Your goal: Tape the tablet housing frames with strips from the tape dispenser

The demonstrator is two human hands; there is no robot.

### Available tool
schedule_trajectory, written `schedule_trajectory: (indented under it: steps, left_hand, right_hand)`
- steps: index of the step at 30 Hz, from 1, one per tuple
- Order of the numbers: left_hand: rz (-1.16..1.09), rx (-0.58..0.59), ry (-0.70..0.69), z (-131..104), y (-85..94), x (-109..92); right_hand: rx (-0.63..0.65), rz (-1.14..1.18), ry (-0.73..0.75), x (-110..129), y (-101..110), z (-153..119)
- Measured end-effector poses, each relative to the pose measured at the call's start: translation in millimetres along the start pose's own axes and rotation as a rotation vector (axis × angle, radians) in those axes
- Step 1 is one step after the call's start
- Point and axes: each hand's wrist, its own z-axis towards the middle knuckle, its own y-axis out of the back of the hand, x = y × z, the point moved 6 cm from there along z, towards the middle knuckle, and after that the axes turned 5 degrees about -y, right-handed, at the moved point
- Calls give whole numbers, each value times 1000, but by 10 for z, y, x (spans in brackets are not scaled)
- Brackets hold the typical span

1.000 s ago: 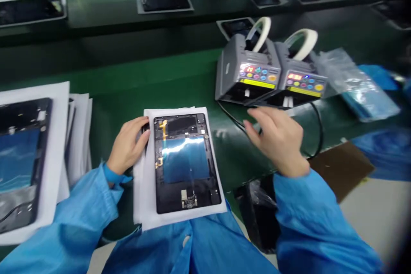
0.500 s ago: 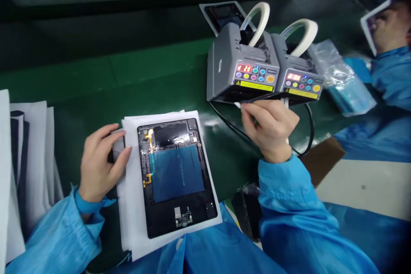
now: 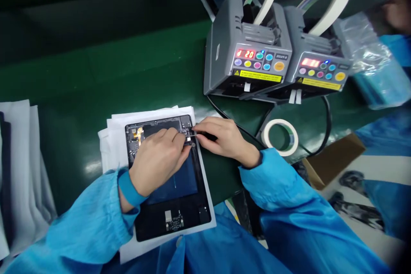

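An opened tablet [image 3: 173, 218] lies on white sheets [image 3: 115, 145], its inside facing up. A large blue-covered battery [image 3: 183, 180] and a small circuit board [image 3: 174, 221] show inside it. My left hand [image 3: 160, 156] is over the upper part of the tablet, fingers bent together near the top right corner. What they pinch, if anything, is hidden. From the right, my right hand [image 3: 224, 137] reaches that same corner, thumb and forefinger closed on a short, thin piece of white tape [image 3: 192, 135] between the two hands.
Two grey tape dispensers [image 3: 257, 58] stand behind, with short white tape ends sticking out. A tape roll [image 3: 280, 138] lies before them, near a black cable [image 3: 327, 124]. White sheets [image 3: 24, 171] are stacked at left; a cardboard box [image 3: 334, 160] stands at right.
My right hand has come from the left dispenser to the tablet's top right corner. My left hand has moved right from the sheets' edge onto the tablet. The view has shifted.
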Motion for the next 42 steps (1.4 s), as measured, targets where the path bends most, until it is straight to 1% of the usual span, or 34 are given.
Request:
schedule_trajectory:
  steps: [4,8,11,13,16,20,24,27,30,35,38,42]
  left_hand:
    - [-44,-18,24,6,-75,30]
    - [-158,-71,61,2,-74,93]
    - [-260,-88,96,12,-73,134]
    - [-279,-97,96,20,-74,139]
    - [-251,-107,61,27,-81,118]
    - [-199,-107,18,17,-99,100]
    - [-179,-98,27,-3,-116,114]
    - [-226,-72,47,-13,-146,125]
    - [-295,-70,86,-20,-168,154]
    - [-332,-38,122,-38,-204,185]
    - [-341,-37,130,-49,-210,189]
    - [-339,-59,127,-57,-209,185]
  right_hand:
    - [65,-55,36,46,-9,1]
    - [118,-129,76,72,-38,21]
    - [144,-161,95,89,-45,20]
    - [166,-185,89,96,-47,16]
    - [194,-224,79,100,-51,11]
    - [188,-222,96,105,-51,3]
    - [164,-229,135,131,-55,-19]
    - [158,-238,138,166,-53,-34]
    - [171,-251,140,216,-55,-37]
    - [174,-368,207,315,-89,-47]
    - [146,-262,167,293,-94,-59]
    - [109,-45,41,211,-92,-74]
